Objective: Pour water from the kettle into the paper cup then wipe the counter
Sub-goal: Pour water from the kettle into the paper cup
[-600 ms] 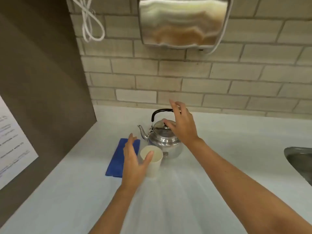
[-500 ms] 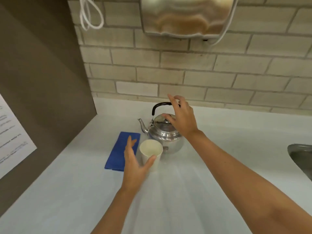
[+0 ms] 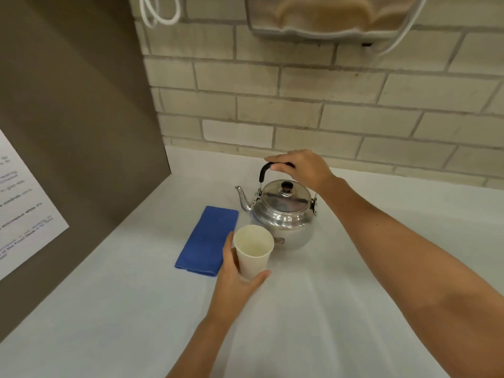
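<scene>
A shiny metal kettle [image 3: 283, 216] stands upright on the white counter [image 3: 313, 309], spout pointing left, lid on. My right hand [image 3: 302, 167] is closed over its black arched handle from above. Just in front of the kettle stands a white paper cup [image 3: 253, 251] that looks empty. My left hand [image 3: 234, 274] wraps around the cup's lower half, thumb on the right and fingers on the left. A folded blue cloth [image 3: 208, 240] lies flat on the counter to the left of the cup and kettle, partly behind my left hand.
A brown side panel [image 3: 76, 132] with a printed sheet [image 3: 21, 203] walls off the left. A tiled wall [image 3: 327, 110] runs behind the counter, with a metal dispenser [image 3: 327, 17] and a white cord loop [image 3: 161, 12] hanging above.
My right hand rose from the kettle's lid and closed on the handle. My left hand, open beside the cup before, now grips it. The view shifted downward and closer.
</scene>
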`<state>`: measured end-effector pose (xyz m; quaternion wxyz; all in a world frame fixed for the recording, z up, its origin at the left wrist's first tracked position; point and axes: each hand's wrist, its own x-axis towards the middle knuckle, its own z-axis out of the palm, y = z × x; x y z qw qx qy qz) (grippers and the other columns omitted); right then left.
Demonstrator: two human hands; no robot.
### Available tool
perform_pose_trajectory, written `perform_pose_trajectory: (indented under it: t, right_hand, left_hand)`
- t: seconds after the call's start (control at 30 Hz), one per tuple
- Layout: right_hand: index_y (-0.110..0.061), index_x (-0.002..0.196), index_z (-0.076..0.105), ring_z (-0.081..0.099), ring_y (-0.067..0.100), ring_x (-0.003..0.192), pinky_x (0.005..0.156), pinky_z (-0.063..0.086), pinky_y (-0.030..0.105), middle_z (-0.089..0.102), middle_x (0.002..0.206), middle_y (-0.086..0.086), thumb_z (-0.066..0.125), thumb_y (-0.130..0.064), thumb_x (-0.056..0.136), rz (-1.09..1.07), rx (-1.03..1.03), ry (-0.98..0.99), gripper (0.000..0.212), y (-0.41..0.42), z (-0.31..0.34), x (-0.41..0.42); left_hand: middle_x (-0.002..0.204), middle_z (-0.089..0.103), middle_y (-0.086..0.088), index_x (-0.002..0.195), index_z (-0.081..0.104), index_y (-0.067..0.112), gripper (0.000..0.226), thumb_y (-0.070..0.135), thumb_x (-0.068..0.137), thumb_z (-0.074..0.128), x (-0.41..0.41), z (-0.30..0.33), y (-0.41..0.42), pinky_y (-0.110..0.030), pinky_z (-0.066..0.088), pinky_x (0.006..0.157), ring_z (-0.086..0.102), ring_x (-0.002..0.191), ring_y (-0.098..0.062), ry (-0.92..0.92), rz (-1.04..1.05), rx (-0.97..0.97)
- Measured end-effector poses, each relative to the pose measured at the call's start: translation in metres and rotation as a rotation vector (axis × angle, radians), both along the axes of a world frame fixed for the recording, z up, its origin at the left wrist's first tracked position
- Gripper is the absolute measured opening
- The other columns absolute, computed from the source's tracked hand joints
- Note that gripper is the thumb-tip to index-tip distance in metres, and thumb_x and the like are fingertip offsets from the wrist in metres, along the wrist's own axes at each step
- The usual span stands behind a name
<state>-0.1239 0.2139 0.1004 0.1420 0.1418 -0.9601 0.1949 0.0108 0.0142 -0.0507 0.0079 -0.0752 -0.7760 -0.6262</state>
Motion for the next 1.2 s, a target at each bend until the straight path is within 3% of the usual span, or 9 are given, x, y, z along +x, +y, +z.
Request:
perform_pose_trajectory:
  t: [0.07,0.17,0.23,0.43,0.63,0.8,0.9,1.07,1.2]
  right_hand:
    - [-0.034,0.113,0.064,0.063,0.008,0.078,0.078,0.052,0.034,0.072,0.109,-0.003,0.056,-0.043,0.086,0.012,-0.057,-0.002,0.029,0.002,0.001,-0.001]
    - [-0.033,0.107,0.068,0.051,-0.004,0.050,0.063,0.045,0.025,0.074,0.102,-0.003,0.060,-0.042,0.084,0.027,-0.127,0.021,0.026,0.002,-0.003,-0.004]
    - [-0.032,0.104,0.069,0.052,-0.004,0.052,0.063,0.041,0.021,0.075,0.099,-0.004,0.062,-0.041,0.083,0.020,-0.163,0.028,0.024,0.002,-0.004,-0.002]
    - [-0.034,0.100,0.071,0.066,0.010,0.091,0.077,0.051,0.028,0.073,0.105,-0.008,0.062,-0.043,0.082,-0.043,-0.162,0.064,0.022,0.007,0.009,0.017]
    - [-0.038,0.096,0.071,0.058,0.004,0.072,0.063,0.042,0.019,0.075,0.094,-0.012,0.062,-0.043,0.083,-0.064,-0.071,0.131,0.016,0.018,0.049,0.051]
    - [-0.036,0.099,0.070,0.064,0.012,0.093,0.076,0.045,0.026,0.073,0.104,-0.011,0.063,-0.043,0.082,0.003,0.093,0.109,0.020,0.014,0.089,0.084]
    - [-0.038,0.098,0.070,0.064,0.011,0.092,0.078,0.046,0.028,0.073,0.101,-0.012,0.063,-0.045,0.081,0.034,0.192,0.068,0.020,0.007,0.107,0.102]
    - [-0.042,0.098,0.068,0.056,0.008,0.079,0.060,0.035,0.017,0.069,0.086,-0.018,0.062,-0.052,0.079,0.052,0.335,-0.019,0.022,-0.010,0.119,0.121]
    - [-0.041,0.099,0.067,0.053,0.006,0.073,0.058,0.036,0.018,0.071,0.090,-0.016,0.061,-0.052,0.080,0.089,0.436,-0.065,0.023,-0.028,0.120,0.127]
  left_hand:
    - [0.142,0.040,0.011,0.142,0.015,0.034,0.102,0.027,0.065,0.081,0.000,0.000,0.000,-0.027,0.040,0.103,0.043,0.128,-0.007,0.000,0.002,0.010]
    - [0.139,0.043,0.011,0.140,0.022,0.033,0.091,0.026,0.069,0.079,0.000,0.001,0.001,-0.027,0.040,0.104,0.044,0.126,-0.005,0.000,0.005,0.006]
    - [0.135,0.048,0.010,0.136,0.029,0.032,0.082,0.029,0.070,0.078,0.000,0.000,0.001,-0.029,0.042,0.103,0.047,0.123,-0.005,0.002,0.013,-0.018]
    - [0.126,0.055,0.007,0.131,0.038,0.025,0.073,0.033,0.070,0.077,-0.002,-0.003,0.000,-0.033,0.047,0.098,0.053,0.116,-0.010,0.005,0.023,-0.060]
    - [0.126,0.054,0.004,0.132,0.037,0.024,0.072,0.030,0.072,0.076,0.001,-0.001,0.001,-0.037,0.047,0.100,0.053,0.115,-0.015,0.014,0.022,-0.069]
    - [0.125,0.054,0.001,0.132,0.037,0.022,0.070,0.026,0.073,0.076,0.004,0.003,0.000,-0.044,0.046,0.100,0.052,0.114,-0.017,0.024,0.019,-0.062]
    - [0.125,0.055,0.001,0.132,0.038,0.022,0.069,0.025,0.074,0.075,0.006,0.005,0.000,-0.044,0.046,0.100,0.052,0.115,-0.019,0.029,0.017,-0.057]
    - [0.125,0.056,-0.003,0.132,0.038,0.020,0.070,0.025,0.074,0.076,0.006,0.006,0.000,-0.046,0.047,0.098,0.054,0.115,-0.023,0.031,0.020,-0.057]
    - [0.130,0.053,-0.003,0.135,0.035,0.020,0.073,0.025,0.075,0.075,0.006,0.005,-0.002,-0.045,0.045,0.102,0.050,0.118,-0.023,0.038,0.000,-0.033]
